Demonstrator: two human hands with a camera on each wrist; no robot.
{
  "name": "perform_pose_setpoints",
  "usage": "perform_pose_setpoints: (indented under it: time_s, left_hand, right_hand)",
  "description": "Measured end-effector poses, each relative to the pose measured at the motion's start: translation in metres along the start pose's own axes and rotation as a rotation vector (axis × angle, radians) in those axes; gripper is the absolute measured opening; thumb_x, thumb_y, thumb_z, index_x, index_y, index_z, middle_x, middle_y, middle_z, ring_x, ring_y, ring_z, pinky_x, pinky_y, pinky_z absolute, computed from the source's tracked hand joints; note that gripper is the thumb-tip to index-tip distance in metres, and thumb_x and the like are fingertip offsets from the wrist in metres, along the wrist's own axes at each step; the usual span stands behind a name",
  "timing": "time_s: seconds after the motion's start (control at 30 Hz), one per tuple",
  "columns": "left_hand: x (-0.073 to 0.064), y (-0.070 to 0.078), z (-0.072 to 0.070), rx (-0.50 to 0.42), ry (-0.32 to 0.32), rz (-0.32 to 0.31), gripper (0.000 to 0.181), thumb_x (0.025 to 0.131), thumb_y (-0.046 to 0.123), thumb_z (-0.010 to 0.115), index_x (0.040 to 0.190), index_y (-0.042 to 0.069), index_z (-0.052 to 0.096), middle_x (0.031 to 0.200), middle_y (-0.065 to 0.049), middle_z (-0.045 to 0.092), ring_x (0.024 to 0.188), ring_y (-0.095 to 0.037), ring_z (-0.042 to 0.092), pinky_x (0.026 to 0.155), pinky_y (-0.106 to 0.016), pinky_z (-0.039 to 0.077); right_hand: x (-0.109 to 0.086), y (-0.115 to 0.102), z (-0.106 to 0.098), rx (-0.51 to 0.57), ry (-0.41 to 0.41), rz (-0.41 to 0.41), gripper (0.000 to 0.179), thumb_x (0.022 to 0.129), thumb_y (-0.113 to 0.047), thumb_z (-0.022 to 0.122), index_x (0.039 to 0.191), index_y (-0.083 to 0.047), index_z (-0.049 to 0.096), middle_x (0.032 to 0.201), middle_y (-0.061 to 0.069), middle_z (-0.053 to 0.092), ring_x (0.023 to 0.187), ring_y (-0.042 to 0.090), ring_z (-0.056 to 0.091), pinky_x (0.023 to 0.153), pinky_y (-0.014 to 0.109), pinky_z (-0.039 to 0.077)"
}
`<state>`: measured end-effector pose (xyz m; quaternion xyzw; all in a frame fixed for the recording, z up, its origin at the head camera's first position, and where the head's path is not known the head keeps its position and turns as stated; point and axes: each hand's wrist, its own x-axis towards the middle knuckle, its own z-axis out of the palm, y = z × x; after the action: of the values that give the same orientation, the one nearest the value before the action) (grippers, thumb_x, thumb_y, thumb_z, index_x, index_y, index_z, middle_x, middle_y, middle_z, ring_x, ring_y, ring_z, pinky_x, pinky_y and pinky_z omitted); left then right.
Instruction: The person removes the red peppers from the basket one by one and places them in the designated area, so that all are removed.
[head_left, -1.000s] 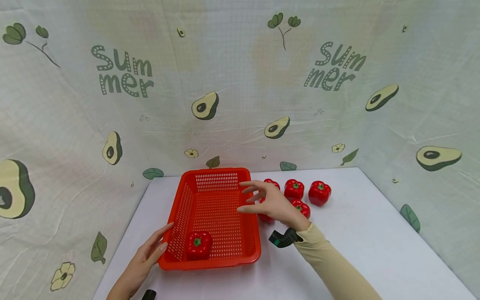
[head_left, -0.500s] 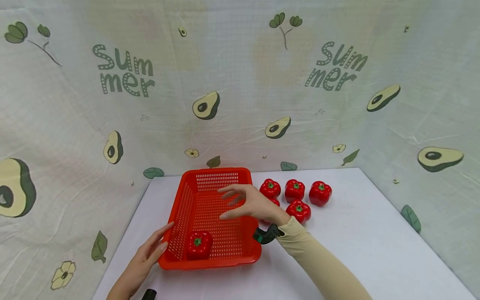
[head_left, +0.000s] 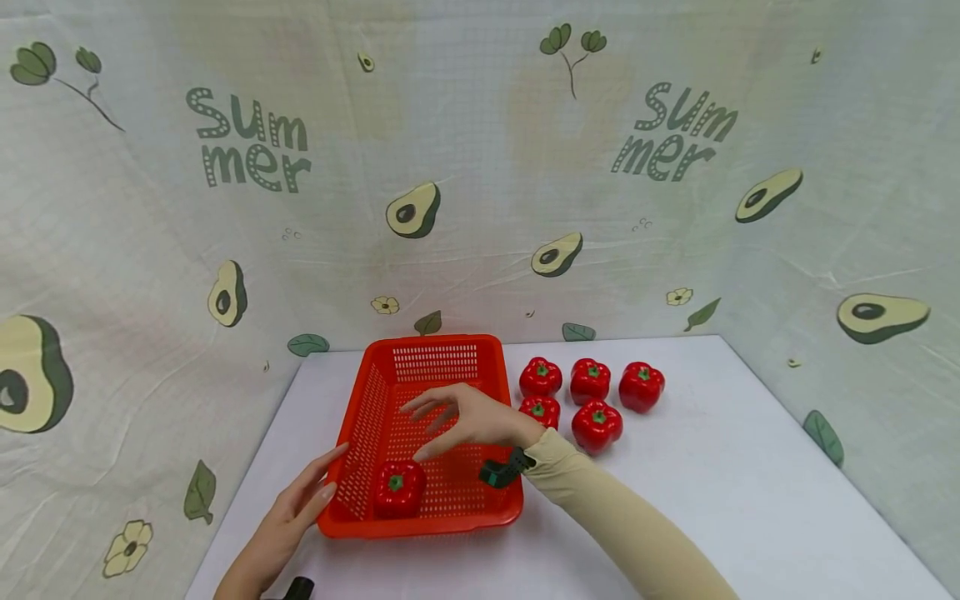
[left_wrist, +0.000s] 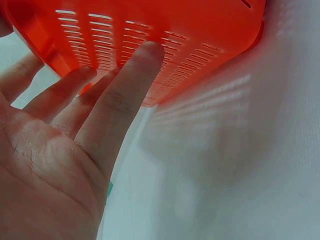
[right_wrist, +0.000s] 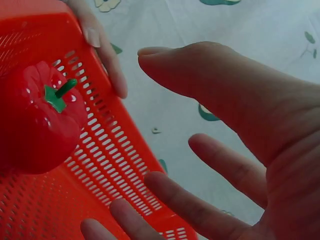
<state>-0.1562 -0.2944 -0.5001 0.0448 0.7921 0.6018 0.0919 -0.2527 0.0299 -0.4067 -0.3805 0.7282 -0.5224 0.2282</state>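
Note:
A red plastic basket (head_left: pixel 420 527) with slotted walls stands on the white table, a red bell pepper (head_left: pixel 399 490) with a green stem in its near left corner. My left hand (head_left: pixel 288 512) touches the basket's left side. In the left wrist view its fairly straight fingers (left_wrist: pixel 125 95) lie against the slotted outer wall. Over the inside of the basket, my right hand (head_left: pixel 468 421) has its fingers spread and holds nothing. Its thumb (right_wrist: pixel 180 67) and fingers are apart in the right wrist view, with the pepper (right_wrist: pixel 42 120) beyond the fingertips.
Several more red bell peppers stand on the table (head_left: pixel 735 483) right of the basket, among them a near one (head_left: pixel 597 427) and a far right one (head_left: pixel 641 387). A printed cloth (head_left: pixel 480 167) hangs behind and at both sides.
My right hand has moved left and nearer, from the basket's right rim to above its inside, fingers still spread. The peppers behind it have come into view. My left hand stays put.

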Motion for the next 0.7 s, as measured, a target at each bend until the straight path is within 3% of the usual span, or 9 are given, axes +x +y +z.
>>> perform_pose_setpoints:
  time_s: [0.13, 0.4, 0.7]
  left_hand:
    - [0.0, 0.0, 0.0, 0.006, -0.002, 0.011, 0.05, 0.103, 0.033, 0.054, 0.151, 0.035, 0.04, 0.158, 0.003, 0.031, 0.144, -0.028, 0.031, 0.096, -0.035, 0.052]
    - [-0.002, -0.001, 0.001, -0.005, -0.017, 0.042, 0.049, 0.105, 0.029, 0.052, 0.152, 0.035, 0.039, 0.158, 0.005, 0.031, 0.129, 0.009, 0.041, 0.097, -0.032, 0.05]
    - [-0.003, -0.002, 0.001, -0.007, -0.028, 0.046, 0.048, 0.105, 0.029, 0.05, 0.151, 0.035, 0.038, 0.158, 0.005, 0.032, 0.13, 0.008, 0.039, 0.098, -0.03, 0.049]
  right_hand:
    - [0.008, 0.003, 0.002, 0.002, -0.066, -0.013, 0.056, 0.083, -0.018, 0.081, 0.135, -0.02, 0.06, 0.129, 0.002, 0.062, 0.112, 0.032, 0.062, 0.082, 0.037, 0.058]
    - [0.02, 0.013, 0.01, 0.022, -0.202, 0.01, 0.053, 0.085, -0.015, 0.079, 0.135, -0.017, 0.061, 0.131, -0.001, 0.061, 0.119, 0.038, 0.058, 0.087, 0.033, 0.056]
    - [0.03, 0.018, 0.017, 0.011, -0.292, 0.023, 0.056, 0.084, -0.014, 0.08, 0.136, -0.017, 0.061, 0.129, -0.007, 0.062, 0.121, 0.031, 0.057, 0.087, 0.032, 0.056]
